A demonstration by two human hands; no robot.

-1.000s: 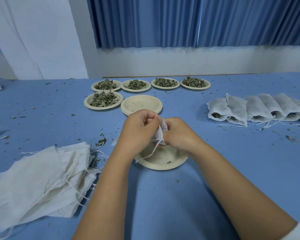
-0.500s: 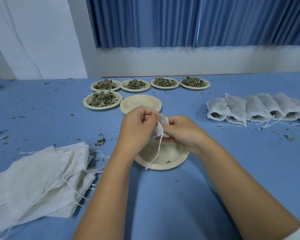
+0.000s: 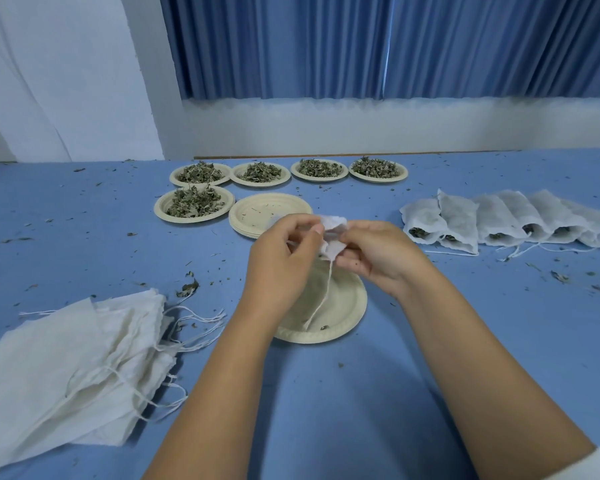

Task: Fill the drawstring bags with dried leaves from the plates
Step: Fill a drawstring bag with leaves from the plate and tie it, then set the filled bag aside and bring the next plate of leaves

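Observation:
A small white drawstring bag point(image 3: 333, 233) is held up between both hands over a nearly empty beige plate point(image 3: 347, 306). My left hand point(image 3: 281, 261) pinches its left side and my right hand point(image 3: 378, 252) pinches its right side. The bag's string point(image 3: 321, 296) hangs down onto the plate. Several plates of dried leaves point(image 3: 194, 202) stand at the back of the table. Most of the bag is hidden by my fingers.
A pile of flat empty bags point(image 3: 70, 368) lies at the front left. A row of filled bags point(image 3: 499, 223) lies at the right. A stack of empty plates point(image 3: 257, 213) sits behind my hands. Leaf crumbs are scattered over the blue table point(image 3: 361, 410).
Both hands have risen a little and moved apart with the bag. The bag's top now shows between them, and the string hangs straighter down.

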